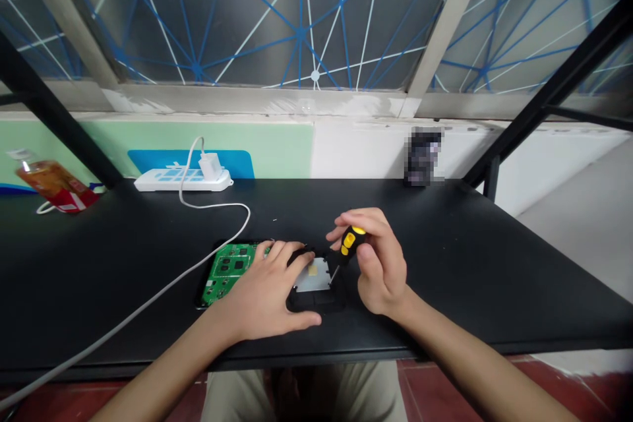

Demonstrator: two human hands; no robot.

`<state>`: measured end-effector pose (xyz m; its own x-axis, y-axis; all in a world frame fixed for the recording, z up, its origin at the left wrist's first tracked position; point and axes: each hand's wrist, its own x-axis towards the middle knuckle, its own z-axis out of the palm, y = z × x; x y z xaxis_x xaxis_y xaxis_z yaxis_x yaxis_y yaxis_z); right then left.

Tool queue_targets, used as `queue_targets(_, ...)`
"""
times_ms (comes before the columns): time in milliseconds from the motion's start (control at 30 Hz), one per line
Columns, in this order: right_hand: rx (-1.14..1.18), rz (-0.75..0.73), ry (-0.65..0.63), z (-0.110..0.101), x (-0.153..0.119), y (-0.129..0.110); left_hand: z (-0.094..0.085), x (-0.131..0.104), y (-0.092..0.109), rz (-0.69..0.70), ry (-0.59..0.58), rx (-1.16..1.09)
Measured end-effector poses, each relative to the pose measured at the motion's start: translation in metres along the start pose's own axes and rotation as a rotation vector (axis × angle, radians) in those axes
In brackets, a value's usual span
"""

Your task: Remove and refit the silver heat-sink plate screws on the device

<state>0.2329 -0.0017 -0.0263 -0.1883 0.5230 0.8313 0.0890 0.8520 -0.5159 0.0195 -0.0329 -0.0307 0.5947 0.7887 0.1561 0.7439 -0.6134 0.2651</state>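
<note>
My right hand (383, 264) grips a black and yellow screwdriver (351, 242), its thin shaft slanting down to the right edge of a silver metal plate (319, 282). That plate sits in a black frame (316, 302) on the table and carries a small yellowish patch. Fingers spread, my left hand (274, 287) rests over the left part of the frame and plate, covering some of both. Under and beyond its wrist lies a green circuit board (232, 267) in a dark casing. Whether the screwdriver's tip sits in a screw is too small to tell.
A white power strip (148, 180) with a plugged-in charger (210, 166) stands at the back; its white cable (163, 297) runs across the table to the lower left. A bottle of amber liquid (54, 178) is at far left. A blurred dark object (422, 157) leans against the wall.
</note>
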Motion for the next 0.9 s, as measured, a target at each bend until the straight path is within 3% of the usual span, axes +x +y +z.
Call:
queue_targets(133, -0.026, 0.037, -0.017, 0.0018, -0.002, 0.0007, 0.001, -0.0004, -0.0006, -0.004, 0.013, -0.004)
queue_targets(333, -0.032, -0.031, -0.029, 0.0024, -0.0018, 0.0037, 0.0013, 0.0002, -0.001, 0.006, -0.005, 0.002)
queue_targets(700, -0.186, -0.079, 0.056, 0.0004, 0.0043, 0.0026, 0.0025, 0.0006, -0.0019, 0.008, -0.012, -0.006)
queue_targets(900, -0.017, -0.111, -0.015, 0.0002, 0.0016, 0.0003, -0.0001, 0.0017, 0.0008, -0.011, -0.03, 0.003)
